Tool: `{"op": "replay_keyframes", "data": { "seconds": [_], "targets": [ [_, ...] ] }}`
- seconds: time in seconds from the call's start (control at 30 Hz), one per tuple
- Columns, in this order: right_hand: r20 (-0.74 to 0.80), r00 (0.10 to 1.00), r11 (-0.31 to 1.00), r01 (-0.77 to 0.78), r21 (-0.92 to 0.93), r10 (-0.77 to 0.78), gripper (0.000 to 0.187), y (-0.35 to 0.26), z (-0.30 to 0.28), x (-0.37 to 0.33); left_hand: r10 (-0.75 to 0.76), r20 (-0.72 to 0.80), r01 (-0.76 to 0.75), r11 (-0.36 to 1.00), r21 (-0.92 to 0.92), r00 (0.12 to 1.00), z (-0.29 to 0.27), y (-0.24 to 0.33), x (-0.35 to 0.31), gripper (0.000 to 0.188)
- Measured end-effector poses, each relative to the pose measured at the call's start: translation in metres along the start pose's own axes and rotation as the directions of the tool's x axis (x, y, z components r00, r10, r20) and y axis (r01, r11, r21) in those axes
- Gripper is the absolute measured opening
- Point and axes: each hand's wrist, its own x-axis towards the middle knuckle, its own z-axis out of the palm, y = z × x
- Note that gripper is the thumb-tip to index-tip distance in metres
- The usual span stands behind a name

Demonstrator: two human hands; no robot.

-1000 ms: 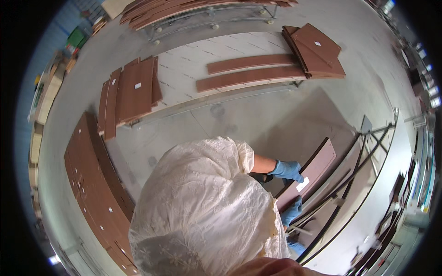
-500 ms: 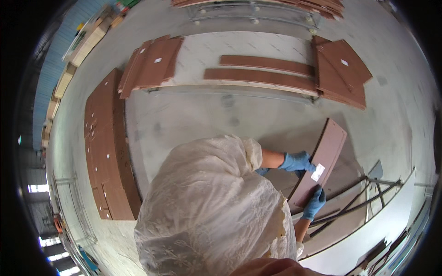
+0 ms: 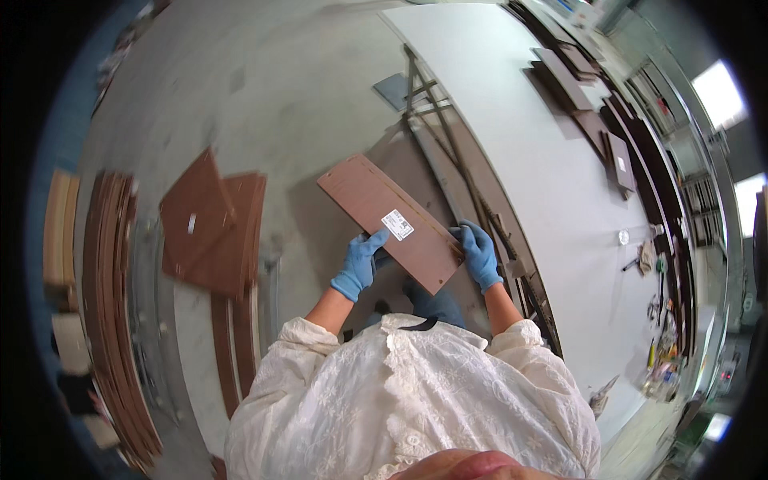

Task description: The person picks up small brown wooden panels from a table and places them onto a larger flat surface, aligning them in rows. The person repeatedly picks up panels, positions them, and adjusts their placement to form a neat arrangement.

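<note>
A flat, rectangular brown panel (image 3: 360, 192) is held tilted in front of my body, with a white label (image 3: 397, 226) stuck on its upper face. My left hand (image 3: 360, 264), in a blue glove, grips the near-left long edge, its thumb on top beside the label. At the right end, my right hand (image 3: 478, 254), gloved the same way, closes round the panel's edge. Parts of the fingers of both hands are hidden beneath it. Small holes show near the panel's corners.
A long white-topped table (image 3: 512, 136) runs along my right, over a metal frame (image 3: 452, 152). Brown panels (image 3: 564, 80), a clear bottle (image 3: 636, 235) and small tools lie on it. To my left are stacked brown panels (image 3: 200, 232), long strips (image 3: 224, 344) and a tall pile (image 3: 112, 296).
My body and view have turned right, toward the white table. The panel stays in both hands; it now lies across my front, and the stacked panels have shifted to my left.
</note>
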Motion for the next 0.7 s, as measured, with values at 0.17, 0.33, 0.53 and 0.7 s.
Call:
{"op": "replay_keyframes", "data": {
  "seconds": [0.17, 0.33, 0.53, 0.7],
  "targets": [
    [-0.428, 0.903, 0.997, 0.007, -0.072, -0.037, 0.038, 0.031, -0.082, 0.081, -0.158, 0.091, 0.16, 0.987, -0.02, 0.983, 0.064, 0.015, 0.13, 0.044],
    [-0.566, 0.692, 0.751, -0.051, -0.658, -0.449, 0.038, 0.04, -0.156, 0.204, -0.223, 0.176, 0.213, 0.974, 0.072, 0.959, 0.154, 0.048, 0.275, 0.046],
    [-0.721, 0.6, 0.601, -0.448, -0.662, -0.347, 0.063, 0.052, -0.227, 0.325, -0.244, 0.309, 0.224, 0.97, 0.097, 0.919, 0.267, 0.066, 0.415, 0.044],
    [-0.741, 0.612, 0.428, -0.612, -0.665, -0.277, 0.067, 0.069, -0.229, 0.34, -0.316, 0.387, 0.307, 0.948, 0.085, 0.866, 0.36, 0.052, 0.514, 0.04]
  ]
}}
